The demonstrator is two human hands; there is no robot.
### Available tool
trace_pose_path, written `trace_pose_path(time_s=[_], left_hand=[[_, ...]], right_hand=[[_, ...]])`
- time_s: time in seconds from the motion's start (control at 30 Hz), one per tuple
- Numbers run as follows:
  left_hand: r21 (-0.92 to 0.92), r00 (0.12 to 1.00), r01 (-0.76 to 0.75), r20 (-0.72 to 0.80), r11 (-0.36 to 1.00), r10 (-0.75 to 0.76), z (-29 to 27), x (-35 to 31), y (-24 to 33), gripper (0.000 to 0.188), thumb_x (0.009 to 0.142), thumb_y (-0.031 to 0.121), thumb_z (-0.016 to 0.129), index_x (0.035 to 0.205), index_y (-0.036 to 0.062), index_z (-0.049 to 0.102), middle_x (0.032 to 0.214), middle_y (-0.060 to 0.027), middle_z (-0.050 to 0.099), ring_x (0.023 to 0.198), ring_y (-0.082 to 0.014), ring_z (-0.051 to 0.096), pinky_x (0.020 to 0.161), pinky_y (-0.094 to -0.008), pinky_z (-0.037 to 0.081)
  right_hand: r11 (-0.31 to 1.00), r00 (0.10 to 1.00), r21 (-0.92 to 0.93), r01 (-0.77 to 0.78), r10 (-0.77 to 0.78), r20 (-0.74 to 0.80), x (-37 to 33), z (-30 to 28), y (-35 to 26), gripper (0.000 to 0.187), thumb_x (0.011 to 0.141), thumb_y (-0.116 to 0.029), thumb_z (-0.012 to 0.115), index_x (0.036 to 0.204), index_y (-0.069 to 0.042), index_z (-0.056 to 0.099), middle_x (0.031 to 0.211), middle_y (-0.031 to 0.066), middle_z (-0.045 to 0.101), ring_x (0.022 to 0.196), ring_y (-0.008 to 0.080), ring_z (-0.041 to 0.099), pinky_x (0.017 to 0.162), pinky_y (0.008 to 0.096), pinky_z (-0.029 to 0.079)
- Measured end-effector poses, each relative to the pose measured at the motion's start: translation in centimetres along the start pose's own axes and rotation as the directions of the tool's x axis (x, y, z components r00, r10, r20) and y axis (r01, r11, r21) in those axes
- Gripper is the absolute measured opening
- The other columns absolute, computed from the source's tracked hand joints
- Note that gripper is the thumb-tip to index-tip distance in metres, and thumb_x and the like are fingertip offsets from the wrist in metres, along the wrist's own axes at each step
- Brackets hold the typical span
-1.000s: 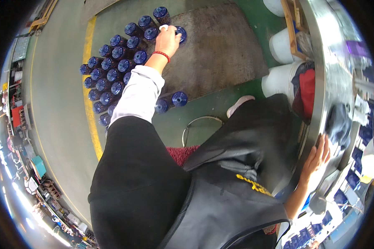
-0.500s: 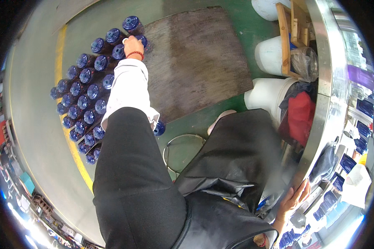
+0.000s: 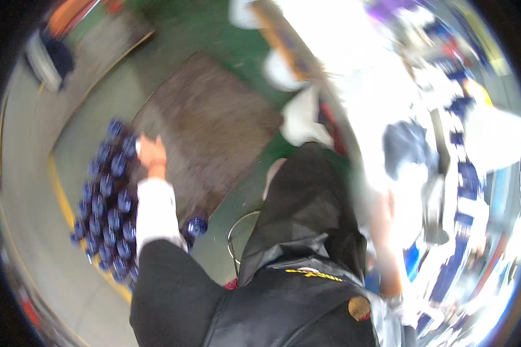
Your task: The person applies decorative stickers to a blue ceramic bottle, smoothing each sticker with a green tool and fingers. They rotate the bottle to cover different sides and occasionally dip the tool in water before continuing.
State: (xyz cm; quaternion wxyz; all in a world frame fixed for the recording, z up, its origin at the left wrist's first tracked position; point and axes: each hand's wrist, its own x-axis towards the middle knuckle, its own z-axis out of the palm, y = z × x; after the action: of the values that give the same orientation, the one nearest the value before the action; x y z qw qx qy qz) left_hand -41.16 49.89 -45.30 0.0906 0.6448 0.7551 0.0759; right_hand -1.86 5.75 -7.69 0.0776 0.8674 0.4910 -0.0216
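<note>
My left hand (image 3: 152, 153) reaches out beside a cluster of shiny dark blue round-topped pieces (image 3: 114, 218) standing on the floor. Its fingers are apart, next to the far end of the cluster, and nothing shows gripped in them. Something small and white lies at the fingertips, too blurred to name. A single blue round-topped piece (image 3: 197, 226) stands apart, close to my left sleeve. On my right, my right hand (image 3: 385, 205) is over the bright bench, smeared by motion and glare, so its fingers cannot be read.
A brown board (image 3: 214, 124) lies on the green floor. White buckets (image 3: 298, 118) stand along the bench (image 3: 353, 87), which holds dark cloth (image 3: 408, 147) and several blue pieces. A metal ring (image 3: 231, 240) is near my legs. A person's shoe (image 3: 49, 61) shows at the far left.
My view has swung to the right. The left hand's fingers have spread from a closed grasp on a blue piece's top. My right hand has moved from the bench edge farther over the bench.
</note>
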Motion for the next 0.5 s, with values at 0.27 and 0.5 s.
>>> trace_pose_path(time_s=[0.27, 0.5], left_hand=[[-0.848, 0.760, -0.345, 0.000, 0.402, 0.650, -5.4, -31.0, 18.4, 0.048, 0.093, 0.011, 0.067, 0.134, -0.0081, 0.052, 0.128, -0.0289, 0.059, 0.121, -0.0475, 0.053, 0.106, -0.0494, 0.040], [-0.701, 0.187, -0.697, -0.379, -0.149, 0.906, -26.4, -40.6, 25.7, 0.011, 0.092, 0.003, 0.063, 0.100, 0.0007, 0.070, 0.094, -0.0176, 0.071, 0.089, -0.0384, 0.065, 0.080, -0.0474, 0.051]], right_hand=[[0.825, 0.877, 0.341, 0.450, -0.336, -0.343, -5.8, -7.5, 2.3, 0.050, 0.084, 0.000, 0.067, 0.133, -0.009, 0.062, 0.141, 0.0156, 0.056, 0.136, 0.0364, 0.051, 0.110, 0.0476, 0.044], [0.897, 0.641, 0.418, -0.142, 0.405, -0.652, -11.5, -14.9, 34.9, 0.020, 0.096, -0.006, 0.061, 0.114, -0.001, 0.066, 0.116, 0.0137, 0.064, 0.113, 0.0242, 0.061, 0.100, 0.0338, 0.045]])
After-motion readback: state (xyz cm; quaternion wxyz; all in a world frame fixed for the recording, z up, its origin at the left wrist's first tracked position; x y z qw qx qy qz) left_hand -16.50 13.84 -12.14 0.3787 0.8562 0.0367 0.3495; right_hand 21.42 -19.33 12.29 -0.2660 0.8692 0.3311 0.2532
